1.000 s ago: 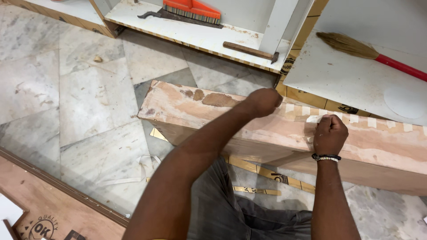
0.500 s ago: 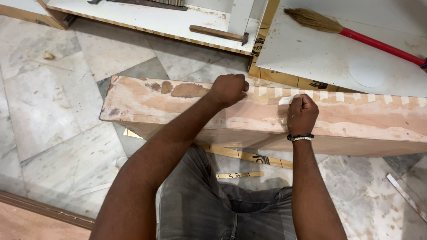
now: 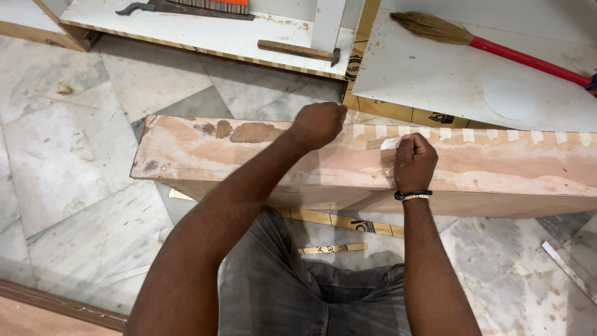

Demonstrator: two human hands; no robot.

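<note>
A long reddish-brown plywood board (image 3: 205,155) lies across the marble floor in front of me. A row of pale tape pieces (image 3: 472,134) runs along its far edge to the right. My left hand (image 3: 317,124) is closed in a fist at the board's far edge, near the middle. My right hand (image 3: 413,163) rests on the board's top, fingers curled around a pale strip of tape (image 3: 390,143) at the edge. A beaded bracelet sits on my right wrist. What my left fist grips is hidden.
A white panel (image 3: 205,31) at the back holds a hammer (image 3: 298,50) and a dark metal tool (image 3: 143,7). A white sheet (image 3: 472,81) at right carries a red-handled broom (image 3: 497,46). Thin wood strips (image 3: 329,249) lie on the floor by my knee.
The view has shifted, so the board sits more to the left in frame. Both hands stay at the board's far edge, and the right hand is still pressed by the tape.
</note>
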